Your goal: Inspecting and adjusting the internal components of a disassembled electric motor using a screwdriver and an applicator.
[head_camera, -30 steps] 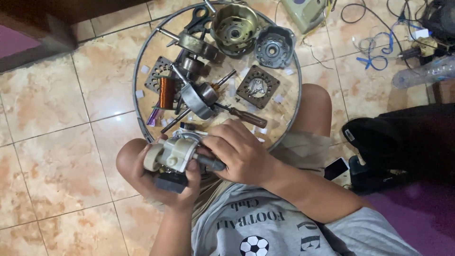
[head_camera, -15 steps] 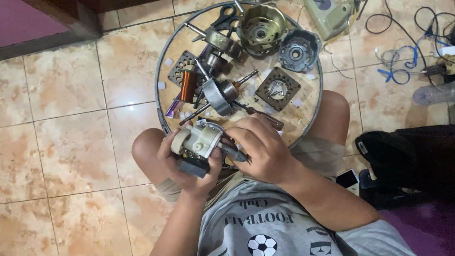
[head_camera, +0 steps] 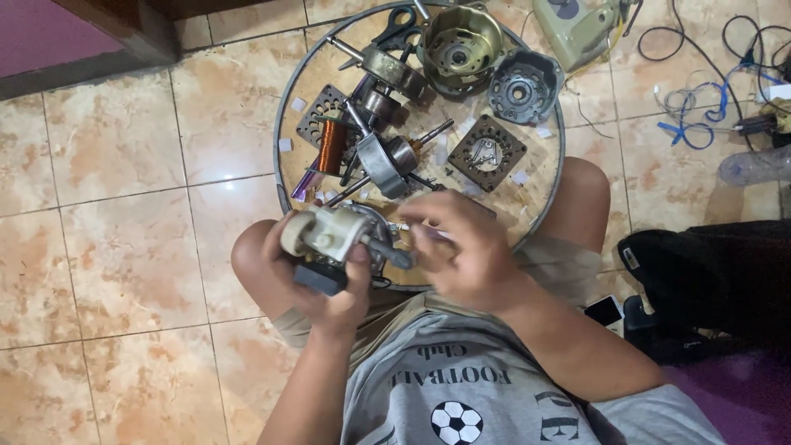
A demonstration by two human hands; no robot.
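Note:
My left hand point(head_camera: 329, 284) holds a small off-white motor gearbox point(head_camera: 323, 235) with a dark block under it and a dark shaft point(head_camera: 389, 252) sticking out to the right. I hold it above my left knee, at the near rim of a round metal ring point(head_camera: 284, 124) lying on the tiled floor. My right hand point(head_camera: 465, 251) is just right of the shaft, its fingers curled and blurred by motion. The fingertips are close to the shaft's end; whether they pinch anything is unclear.
Inside the ring lie a copper coil point(head_camera: 331, 144), a rotor with shaft point(head_camera: 383, 163), a square stator plate point(head_camera: 486, 152), a metal housing point(head_camera: 458, 37), a grey cover point(head_camera: 521, 86) and scissors point(head_camera: 401, 26). Wires point(head_camera: 690, 107), a black bag point(head_camera: 717, 272) and a phone point(head_camera: 606, 311) are at the right.
The view has shifted, so the ring and parts sit further right. My right hand has come off the gearbox shaft and drawn slightly right. My left hand still holds the gearbox.

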